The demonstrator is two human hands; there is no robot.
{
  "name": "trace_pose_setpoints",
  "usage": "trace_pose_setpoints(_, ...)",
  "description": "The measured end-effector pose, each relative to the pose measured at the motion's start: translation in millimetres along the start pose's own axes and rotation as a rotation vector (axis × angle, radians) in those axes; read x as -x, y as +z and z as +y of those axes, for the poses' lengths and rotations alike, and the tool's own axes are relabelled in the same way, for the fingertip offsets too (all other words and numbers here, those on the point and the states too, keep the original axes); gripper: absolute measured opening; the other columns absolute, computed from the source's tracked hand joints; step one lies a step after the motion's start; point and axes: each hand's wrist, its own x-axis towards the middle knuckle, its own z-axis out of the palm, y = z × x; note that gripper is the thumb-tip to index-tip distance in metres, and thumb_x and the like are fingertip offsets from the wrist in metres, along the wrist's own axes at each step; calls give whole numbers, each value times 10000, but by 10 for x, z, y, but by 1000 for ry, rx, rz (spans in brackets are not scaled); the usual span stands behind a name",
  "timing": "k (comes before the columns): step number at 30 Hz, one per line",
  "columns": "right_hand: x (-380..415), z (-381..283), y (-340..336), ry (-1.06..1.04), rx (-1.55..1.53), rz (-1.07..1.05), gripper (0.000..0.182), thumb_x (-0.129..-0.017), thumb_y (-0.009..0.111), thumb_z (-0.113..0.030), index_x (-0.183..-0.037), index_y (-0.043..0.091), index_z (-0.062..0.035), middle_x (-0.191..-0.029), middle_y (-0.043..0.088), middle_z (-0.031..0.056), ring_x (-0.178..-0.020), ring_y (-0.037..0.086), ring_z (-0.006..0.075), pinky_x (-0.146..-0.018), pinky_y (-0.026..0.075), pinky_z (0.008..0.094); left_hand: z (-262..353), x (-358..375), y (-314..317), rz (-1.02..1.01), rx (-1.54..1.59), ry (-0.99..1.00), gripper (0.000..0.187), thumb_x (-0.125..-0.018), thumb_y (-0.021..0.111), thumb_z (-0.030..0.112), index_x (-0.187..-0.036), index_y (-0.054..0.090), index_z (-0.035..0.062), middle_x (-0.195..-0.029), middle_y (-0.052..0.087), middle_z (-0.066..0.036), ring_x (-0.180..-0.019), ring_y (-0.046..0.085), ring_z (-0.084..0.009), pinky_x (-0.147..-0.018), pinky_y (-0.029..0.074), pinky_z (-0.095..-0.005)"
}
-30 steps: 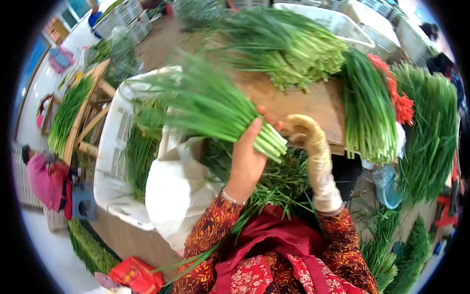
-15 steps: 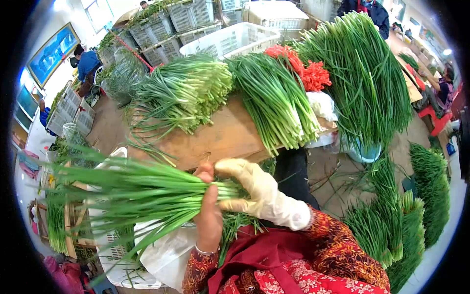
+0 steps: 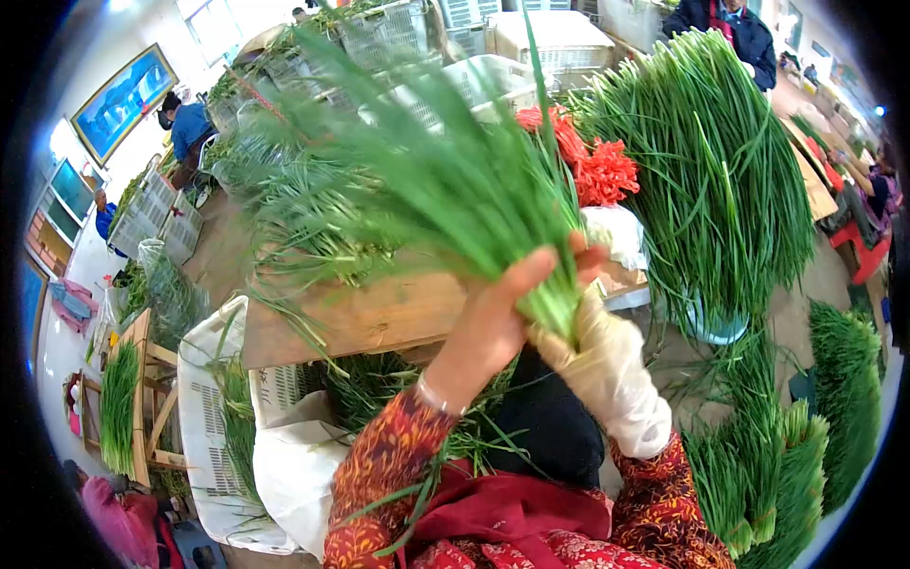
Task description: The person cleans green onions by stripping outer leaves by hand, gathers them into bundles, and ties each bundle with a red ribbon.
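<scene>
My bare left hand [image 3: 498, 318] is wrapped round the lower part of a bunch of long green stalks [image 3: 464, 199], whose leafy tops fan to the upper left and blur. At its pale cut ends, my gloved right hand [image 3: 607, 370] closes round the same bunch. Below lies a wooden board [image 3: 351, 318]. Behind the held bunch, a pile of stalks [image 3: 318, 213] rests on the board's left part. Red ties [image 3: 605, 173] lie to the right of the bunch, above a white plastic bag [image 3: 616, 237].
A tall heap of stalks [image 3: 701, 180] stands at right, more bundles [image 3: 796, 474] below it on the floor. A white crate [image 3: 213, 427] is at lower left, stacked crates [image 3: 389, 38] behind. One person [image 3: 730, 28] stands across at top right; others sit farther off.
The bunch has moved up and right with both hands, and its tops have swung from pointing left to pointing up and left. The view has shifted slightly.
</scene>
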Motion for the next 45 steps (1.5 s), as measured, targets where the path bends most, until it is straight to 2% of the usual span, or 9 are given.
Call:
trace_pose_setpoints(11,-562,387,131,194,439,82,320,-799,613,-262,-957,499,-8,-710,604,172,-615,602,317,-514,473,377,69,-1304,-703,263,172,-119,198,-761,671,191,-804,539,51,-662,569,-63,-600,594,-195,-603,537,-363)
trace_pose_setpoints(19,-356,393,305,158,471,-154,370,-791,589,-383,-819,503,-24,-581,571,165,-536,588,337,-500,473,406,-118,-1337,-1517,492,-666,14,188,-757,626,124,-829,575,-42,-706,596,-113,-553,608,-205,-511,519,-315)
trace_pose_setpoints(21,-445,268,29,231,503,-408,344,-818,584,-352,-872,527,-17,-663,592,149,-613,605,287,-538,471,359,-161,-1360,-1671,471,-789,82,193,-750,630,139,-831,583,-31,-749,604,-99,-590,595,-179,-564,497,-307)
trace_pose_setpoints(24,-398,413,-234,244,37,-48,436,-816,527,-482,-888,607,-60,-730,625,124,-655,607,293,-594,478,343,-213,-1402,-1760,658,-1038,142,255,-717,652,173,-884,602,-13,-817,619,-66,-710,561,-143,-687,440,-300)
trace_pose_setpoints(27,-519,621,-176,378,59,-153,638,-801,406,-623,-1069,564,-66,-907,635,131,-845,598,300,-770,444,345,-256,-1413,-1794,628,-1084,189,269,-711,662,180,-894,604,-9,-832,620,-73,-700,565,-151,-696,443,-297)
trace_pose_setpoints(31,-664,725,142,424,150,-302,847,-763,371,-689,-1308,343,-42,-1292,387,219,-1199,370,337,-1000,265,351,-253,-1422,-1667,646,-1021,236,359,-703,678,172,-970,540,-24,-841,604,-75,-759,560,-156,-735,439,-295)
trace_pose_setpoints(33,-714,683,223,398,226,-314,853,-764,384,-680,-1326,307,-43,-1339,325,218,-1234,315,340,-1011,240,366,-135,-1426,-1552,605,-976,62,980,-655,716,330,-1290,139,-142,-1217,404,-312,-1134,437,-346,-966,333,-326)
trace_pose_setpoints(35,-733,697,211,361,168,-323,797,-767,451,-626,-1300,341,-44,-1304,361,211,-1224,318,344,-1003,248,374,6,-1393,-1319,680,-997,56,873,-679,703,402,-1268,262,-68,-1183,451,-219,-1088,456,-274,-926,366,-337)
trace_pose_setpoints(45,-1024,896,167,46,45,-370,641,-764,577,-535,-1140,490,-24,-937,600,87,-864,557,202,-799,420,320,180,191,-1071,752,-736,-13,1073,-710,534,646,-1375,-30,20,-1431,-42,-205,-1333,-7,-301,-1076,76,-423)
